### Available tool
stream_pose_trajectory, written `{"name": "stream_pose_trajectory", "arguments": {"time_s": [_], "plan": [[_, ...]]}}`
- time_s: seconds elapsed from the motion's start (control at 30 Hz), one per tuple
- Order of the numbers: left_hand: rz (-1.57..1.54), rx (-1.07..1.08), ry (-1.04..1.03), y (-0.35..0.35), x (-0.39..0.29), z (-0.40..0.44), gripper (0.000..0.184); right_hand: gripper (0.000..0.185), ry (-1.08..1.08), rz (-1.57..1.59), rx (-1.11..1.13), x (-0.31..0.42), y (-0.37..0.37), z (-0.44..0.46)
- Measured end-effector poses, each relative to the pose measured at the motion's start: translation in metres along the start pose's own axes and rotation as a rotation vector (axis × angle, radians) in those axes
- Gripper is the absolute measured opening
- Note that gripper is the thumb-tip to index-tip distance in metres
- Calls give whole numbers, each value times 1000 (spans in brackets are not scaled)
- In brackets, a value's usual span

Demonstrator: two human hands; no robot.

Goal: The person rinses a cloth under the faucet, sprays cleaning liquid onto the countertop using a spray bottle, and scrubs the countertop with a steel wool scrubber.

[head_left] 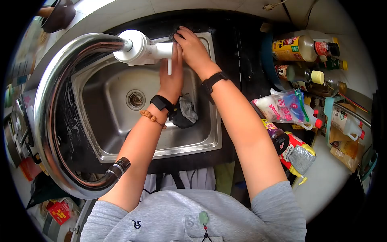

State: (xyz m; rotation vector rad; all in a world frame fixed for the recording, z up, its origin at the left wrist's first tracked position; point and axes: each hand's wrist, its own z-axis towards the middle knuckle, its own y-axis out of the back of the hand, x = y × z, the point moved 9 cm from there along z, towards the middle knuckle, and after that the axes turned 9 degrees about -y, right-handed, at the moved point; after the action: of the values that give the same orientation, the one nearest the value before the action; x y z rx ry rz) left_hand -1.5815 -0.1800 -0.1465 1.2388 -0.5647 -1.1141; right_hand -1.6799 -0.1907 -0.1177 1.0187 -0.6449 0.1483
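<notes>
Both my hands reach to the far rim of a stainless steel sink (121, 86). My right hand (194, 52) is at the back right corner, its fingers bent over a small dark thing (174, 36) that I cannot make out. Just below it, my left hand (171, 82) points away from me with its fingers stretched out, close against my right hand. A white tap filter (139, 48) partly covers the left hand. Beside my left wrist, a black and grey cloth (187, 112) lies crumpled in the basin.
A curved chrome tap pipe (44, 97) arches over the left side. Sauce bottles (294, 48), a plastic packet (280, 105) and a silvery scrubbing sponge (303, 159) crowd the right. A dark pot (59, 17) stands at the far left, and a drain (135, 99) sits in the basin.
</notes>
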Motion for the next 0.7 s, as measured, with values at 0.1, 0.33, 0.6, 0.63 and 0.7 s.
{"name": "stream_pose_trajectory", "arguments": {"time_s": [0.1,0.33,0.6,0.63,0.7], "plan": [[77,24,4,4,-4,-5,72,37,13,71,123,-8,-9,-3],[20,81,61,-18,9,-12,70,42,144,-16,191,14,-28,-5],[-106,43,-164,-7,-28,29,66,36,-36,-306,38,-27,30,-19],[-129,25,-136,-5,-29,29,67,36,-37,-280,16,-27,27,-19],[-170,-8,-70,-6,-26,22,67,35,-35,-222,-24,-19,18,-15]]}}
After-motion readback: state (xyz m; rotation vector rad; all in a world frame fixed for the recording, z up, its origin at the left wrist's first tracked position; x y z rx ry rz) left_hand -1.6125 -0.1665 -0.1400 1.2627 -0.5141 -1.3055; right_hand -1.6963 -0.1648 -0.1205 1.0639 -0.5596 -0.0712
